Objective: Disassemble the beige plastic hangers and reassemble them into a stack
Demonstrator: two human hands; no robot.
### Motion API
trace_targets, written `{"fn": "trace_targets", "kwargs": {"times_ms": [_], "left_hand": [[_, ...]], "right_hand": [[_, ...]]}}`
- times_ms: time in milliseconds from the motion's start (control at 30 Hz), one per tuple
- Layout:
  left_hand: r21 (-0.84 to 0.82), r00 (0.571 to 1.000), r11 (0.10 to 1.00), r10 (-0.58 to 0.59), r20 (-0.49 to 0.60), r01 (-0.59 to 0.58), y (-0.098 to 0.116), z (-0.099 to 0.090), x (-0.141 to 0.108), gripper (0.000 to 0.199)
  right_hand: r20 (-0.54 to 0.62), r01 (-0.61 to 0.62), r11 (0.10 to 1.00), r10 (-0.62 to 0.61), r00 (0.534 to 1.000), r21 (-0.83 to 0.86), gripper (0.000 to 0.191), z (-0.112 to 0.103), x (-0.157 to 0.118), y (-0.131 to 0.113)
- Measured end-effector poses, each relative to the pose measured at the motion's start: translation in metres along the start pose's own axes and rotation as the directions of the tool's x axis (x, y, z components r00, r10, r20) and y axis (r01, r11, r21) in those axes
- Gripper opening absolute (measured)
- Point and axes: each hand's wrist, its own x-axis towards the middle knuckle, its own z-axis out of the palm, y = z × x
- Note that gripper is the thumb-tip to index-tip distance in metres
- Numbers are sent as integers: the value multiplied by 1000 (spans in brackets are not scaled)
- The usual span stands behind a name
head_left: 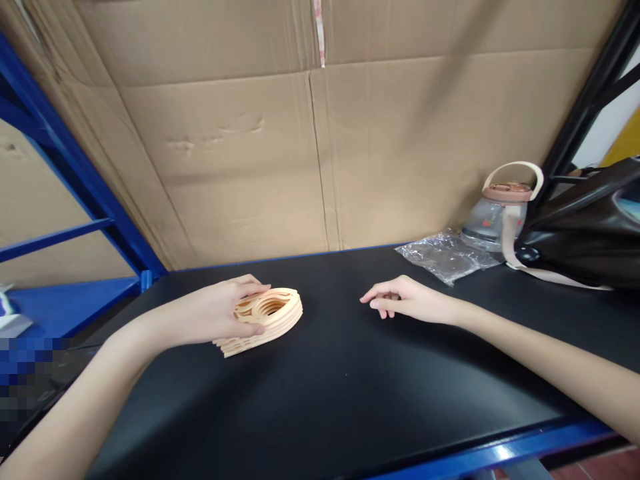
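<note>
My left hand [223, 310] lies over a pale wooden piece [287, 320], made of thin layers stacked together, with curved cut-outs and an opening in its middle. The thumb is on the near side and the fingers on the far side, closed around it. The piece's rounded end points right; my palm hides much of its left part. To the right, my right hand [400, 299] is held just over the black tabletop [330, 380]. Its fingers are loosely bent, thumb and forefinger apart, with nothing visible between them.
A clear plastic bag [440, 257] lies at the back right, beside a bottle [493, 217] with a handle and strap. A shiny black bag [585, 233] stands at the right edge. Cardboard [240, 153] walls off the back; a blue metal frame [75, 153] rises at left.
</note>
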Motion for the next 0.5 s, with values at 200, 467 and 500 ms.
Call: {"fn": "trace_targets", "kwargs": {"times_ms": [200, 467, 500], "left_hand": [[57, 1000, 998, 15, -6, -15, 7, -1, 2, 58], [34, 991, 991, -129, 41, 128, 14, 4, 0, 101], [31, 986, 988, -154, 58, 152, 13, 6, 1, 106]], "right_hand": [[8, 19, 1000, -18, 1000, -16, 30, 0, -1, 1], [21, 11, 999, -11, 1000, -38, 30, 0, -1, 1], [21, 11, 999, -10, 1000, -44, 30, 1, 0, 1]]}}
